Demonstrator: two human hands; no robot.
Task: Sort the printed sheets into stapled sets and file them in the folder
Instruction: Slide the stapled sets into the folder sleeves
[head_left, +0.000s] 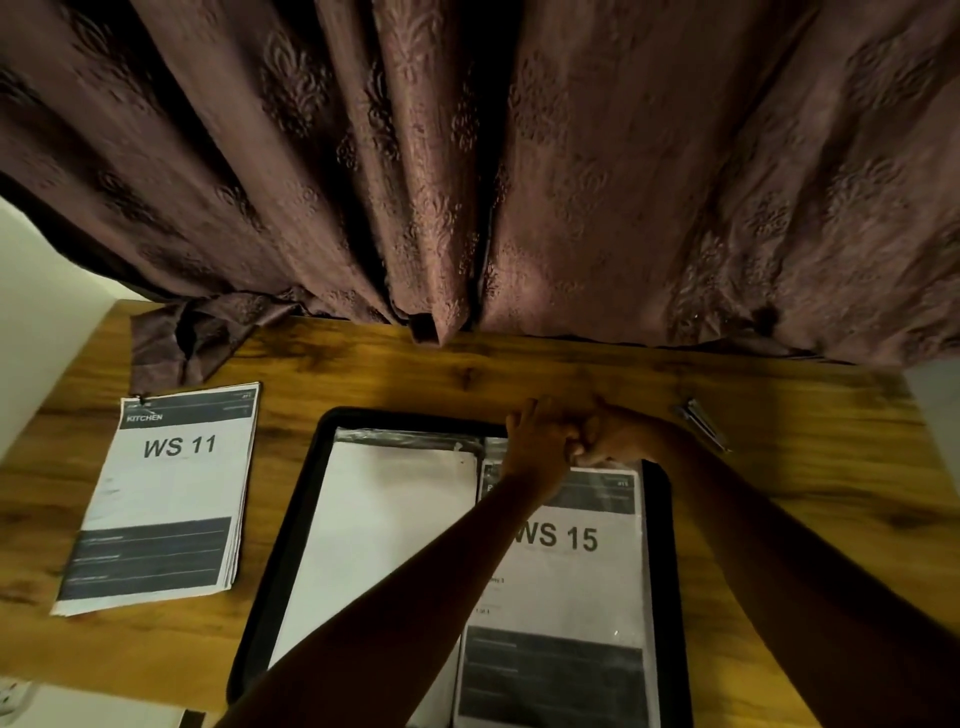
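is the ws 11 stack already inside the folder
No, the WS 11 stack lies on the wooden table to the left of the open black folder, outside it.

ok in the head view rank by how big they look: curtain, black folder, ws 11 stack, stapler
1. brown patterned curtain
2. black zip folder lying open
3. stack of printed sheets headed WS 11
4. small metal stapler

Gaps are plain; no ties.

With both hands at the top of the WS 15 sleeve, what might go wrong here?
1. Both hands, left hand and right hand, pinch the top edge of the WS 15 set; it may crumple or snag entering the sleeve of the folder.
2. The WS 11 stack lies loosely fanned, so sheets could mix.
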